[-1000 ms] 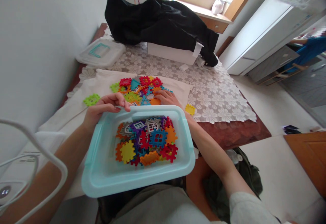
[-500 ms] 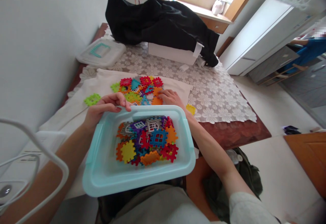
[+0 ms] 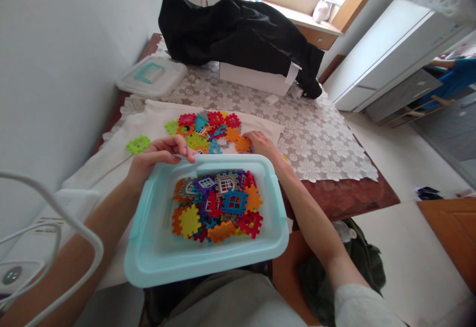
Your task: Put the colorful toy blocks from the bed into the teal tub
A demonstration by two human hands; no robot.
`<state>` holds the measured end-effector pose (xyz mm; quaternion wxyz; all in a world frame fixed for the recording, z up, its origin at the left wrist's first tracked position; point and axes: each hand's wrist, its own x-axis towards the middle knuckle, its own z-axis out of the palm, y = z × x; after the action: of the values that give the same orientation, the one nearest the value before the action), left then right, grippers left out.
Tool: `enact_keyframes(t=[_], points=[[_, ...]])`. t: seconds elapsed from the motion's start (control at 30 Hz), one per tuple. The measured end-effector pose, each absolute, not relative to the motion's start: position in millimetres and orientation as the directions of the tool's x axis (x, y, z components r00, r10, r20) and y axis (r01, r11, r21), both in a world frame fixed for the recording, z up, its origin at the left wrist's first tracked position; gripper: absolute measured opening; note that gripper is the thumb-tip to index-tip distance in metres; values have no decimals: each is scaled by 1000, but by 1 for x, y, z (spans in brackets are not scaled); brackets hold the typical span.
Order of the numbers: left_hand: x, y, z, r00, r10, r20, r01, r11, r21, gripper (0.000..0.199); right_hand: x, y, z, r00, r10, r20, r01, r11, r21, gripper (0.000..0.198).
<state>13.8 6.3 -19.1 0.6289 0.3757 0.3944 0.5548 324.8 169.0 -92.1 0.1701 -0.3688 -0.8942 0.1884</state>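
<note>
Lt-blue tub (image 3: 208, 263), nr side of worktop (image 3: 345, 199), holds mixed toothed pcs (image 3: 227, 203), e.g. red, blue, yellow. L hand (image 3: 161, 152) grips its far rim. R hand (image 3: 263, 146) bent, fingertips at orange pc (image 3: 243, 144) beyond tub; can't tell if gripped. More pcs heaped on white cloth (image 3: 154, 114); pale lid (image 3: 169, 80) behind.
</note>
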Motion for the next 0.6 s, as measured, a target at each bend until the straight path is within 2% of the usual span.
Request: enact_keyframes(t=[0.13, 0.4, 0.6], points=[[15, 6, -18, 68, 995, -78, -409, 99, 907, 11, 324, 167, -90, -656, 741, 143, 609, 632, -479, 48], [14, 7, -19, 85, 995, -59, -414, 89, 906, 10, 322, 168, -93, -648, 743, 170, 631, 648, -425, 46], [12, 6, -21, 88, 995, -49, -410, 81, 908, 9, 324, 171, -95, -653, 738, 171, 608, 645, -463, 47]])
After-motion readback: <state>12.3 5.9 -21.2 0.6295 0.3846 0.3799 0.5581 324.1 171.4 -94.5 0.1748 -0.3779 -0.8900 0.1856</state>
